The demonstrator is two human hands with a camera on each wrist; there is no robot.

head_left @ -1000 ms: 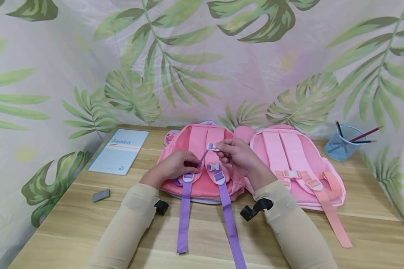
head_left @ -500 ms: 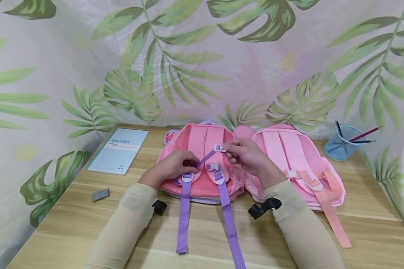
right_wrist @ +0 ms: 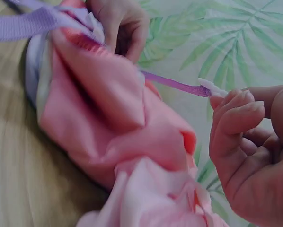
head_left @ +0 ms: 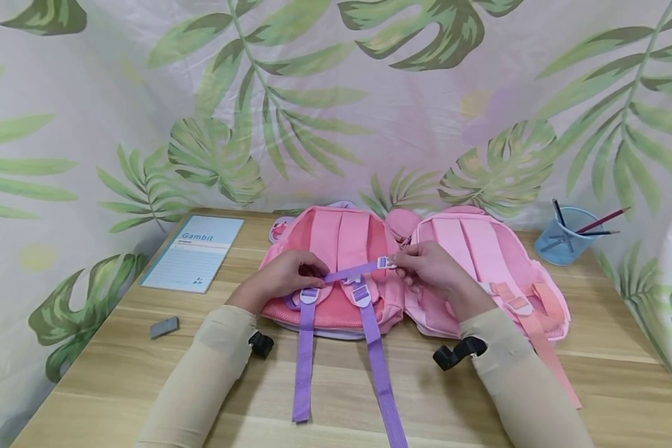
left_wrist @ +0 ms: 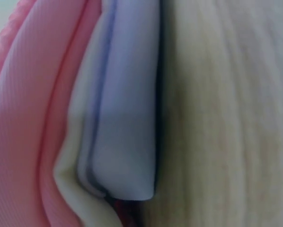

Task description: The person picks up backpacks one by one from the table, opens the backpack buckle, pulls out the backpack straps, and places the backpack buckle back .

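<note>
A pink backpack (head_left: 330,311) lies back side up on the table, its shoulder straps facing me. Between my hands a purple chest strap (head_left: 354,271) is stretched, with a white plastic buckle (head_left: 385,262) at its right end. My right hand (head_left: 432,266) pinches that buckle between thumb and fingertips; the right wrist view shows the grip from the side. My left hand (head_left: 282,275) holds the strap's other end, near the left shoulder strap; its fingertips are partly hidden. Only the bag's side (left_wrist: 32,118) and the tabletop appear in the left wrist view.
A second pink backpack (head_left: 515,249) with orange straps lies close on the right. Two purple webbing tails (head_left: 305,373) hang toward me. To the left are a notebook (head_left: 193,252) and a grey eraser (head_left: 164,327). A blue pencil cup (head_left: 565,239) stands back right.
My right hand has moved right and slightly down with the buckle, drawing the purple chest strap out longer and flatter. My left hand has stayed nearly in place.
</note>
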